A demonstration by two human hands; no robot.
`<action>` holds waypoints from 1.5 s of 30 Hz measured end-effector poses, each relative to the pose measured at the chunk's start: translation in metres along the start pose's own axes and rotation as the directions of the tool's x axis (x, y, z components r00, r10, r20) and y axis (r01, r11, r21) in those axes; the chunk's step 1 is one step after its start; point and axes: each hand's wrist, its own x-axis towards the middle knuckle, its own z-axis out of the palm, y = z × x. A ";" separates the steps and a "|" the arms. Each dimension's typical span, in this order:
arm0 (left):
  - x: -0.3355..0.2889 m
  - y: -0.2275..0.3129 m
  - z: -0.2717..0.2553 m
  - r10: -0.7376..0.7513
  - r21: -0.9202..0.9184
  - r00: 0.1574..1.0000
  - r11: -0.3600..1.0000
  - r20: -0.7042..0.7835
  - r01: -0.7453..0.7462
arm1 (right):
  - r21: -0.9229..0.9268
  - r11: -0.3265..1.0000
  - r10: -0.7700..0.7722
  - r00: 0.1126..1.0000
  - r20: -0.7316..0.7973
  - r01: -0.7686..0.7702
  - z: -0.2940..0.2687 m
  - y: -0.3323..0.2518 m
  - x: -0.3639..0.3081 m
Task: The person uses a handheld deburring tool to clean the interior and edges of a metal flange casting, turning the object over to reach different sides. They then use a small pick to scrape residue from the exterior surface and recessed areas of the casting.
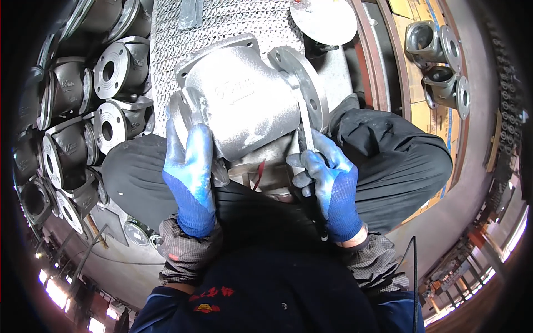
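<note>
In front of me a grey cast-metal valve body (244, 100) lies tilted on the work surface, with a round flange at either end and a square flange on its far side. My left hand (191, 177), in a blue coated glove, grips the left round flange, with thumb and fingers on either side of its rim. My right hand (333, 186), gloved alike, is closed around a thin, flat bar-shaped tool (305, 122). Its pale upper end lies against the inner side of the right flange (306, 86). The fingers partly hide the tool's lower part.
Several similar valve bodies (69, 141) are stacked at the left. Two more valve bodies (438, 41) stand on cardboard (413, 102) at the right. Beneath the work lies a textured metal mesh mat (222, 16); a white round disc (325, 21) sits beyond it. My bent legs flank the work.
</note>
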 end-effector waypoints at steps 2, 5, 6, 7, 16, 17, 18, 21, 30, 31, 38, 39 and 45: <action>0.002 -0.003 -0.005 0.107 0.113 0.993 0.987 0.058 -0.113 | -0.005 0.999 -0.039 0.999 -0.011 0.039 0.000 0.010 -0.001; 0.006 -0.019 -0.023 0.255 0.319 0.940 0.892 0.226 -0.319 | -0.037 0.995 -0.097 0.994 -0.048 0.095 -0.002 0.019 0.001; 0.008 -0.025 -0.031 0.293 0.384 0.910 0.836 0.293 -0.393 | -0.053 0.989 -0.140 0.988 -0.062 0.137 -0.002 0.023 0.002; 0.010 -0.028 -0.035 0.323 0.440 0.874 0.768 0.362 -0.465 | -0.068 0.981 -0.184 0.980 -0.076 0.179 -0.002 0.027 0.002; 0.008 -0.001 -0.016 -0.138 -0.245 0.966 0.950 0.218 0.191 | -0.413 0.819 -0.456 0.889 -0.043 0.400 -0.010 0.034 0.004; 0.008 -0.001 -0.016 -0.141 -0.249 0.966 0.949 0.218 0.195 | -0.492 0.756 -0.499 0.867 -0.007 0.431 -0.013 0.036 0.006; 0.007 -0.001 -0.016 -0.142 -0.254 0.965 0.947 0.219 0.197 | -0.549 0.669 -0.586 0.810 0.025 0.501 -0.016 0.039 0.009; 0.007 -0.002 -0.016 -0.139 -0.222 0.968 0.957 0.210 0.186 | -0.851 0.278 -0.652 0.738 0.173 0.446 -0.014 0.025 0.000; 0.008 -0.012 -0.021 -0.023 -0.142 0.974 0.988 0.225 0.056 | -0.889 0.126 -0.660 0.706 0.256 0.440 -0.023 0.011 -0.007; 0.006 -0.003 -0.020 -0.040 -0.186 0.969 0.979 0.242 0.087 | -0.893 0.109 -0.658 0.705 0.264 0.437 -0.024 0.012 -0.006; 0.007 -0.016 -0.022 0.097 0.045 0.972 0.993 0.213 -0.109 | -0.889 0.034 -0.649 0.686 0.329 0.457 -0.028 0.004 0.000; 0.008 -0.016 -0.022 0.111 0.072 0.971 0.989 0.214 -0.129 | -0.883 0.028 -0.654 0.676 0.338 0.469 -0.029 0.004 0.001; 0.011 -0.026 -0.019 0.442 0.236 0.870 0.841 0.221 -0.487 | -0.822 0.304 -0.594 0.771 0.231 0.481 -0.025 0.007 0.002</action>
